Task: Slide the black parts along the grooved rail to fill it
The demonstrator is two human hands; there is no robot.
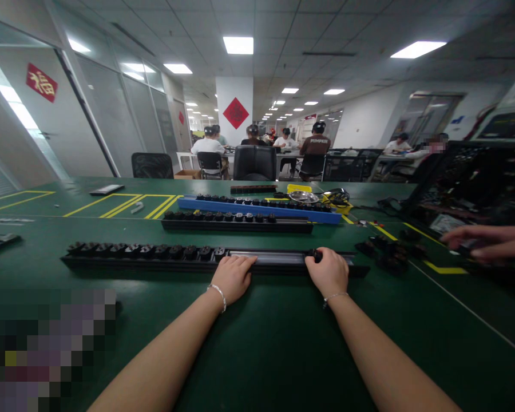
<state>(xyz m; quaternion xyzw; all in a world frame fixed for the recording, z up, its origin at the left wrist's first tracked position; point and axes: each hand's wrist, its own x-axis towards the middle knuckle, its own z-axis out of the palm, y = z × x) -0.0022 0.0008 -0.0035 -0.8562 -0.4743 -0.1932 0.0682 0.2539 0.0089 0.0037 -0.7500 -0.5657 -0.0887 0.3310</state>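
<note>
A long black rail [154,260] lies across the green table in front of me, its left half filled with several black sockets [146,250]. My left hand [233,276] rests on the rail near its middle, fingers curled over its front edge. My right hand [328,272] sits on the rail further right, fingers closed round a small black socket [315,255] on the bare metal track [270,257].
Two more rails lie behind, a black one [236,224] and a blue one [257,207], both holding sockets. Loose black sockets [388,252] lie at the right. Another person's hand [484,240] reaches in from the right edge. People sit at far tables.
</note>
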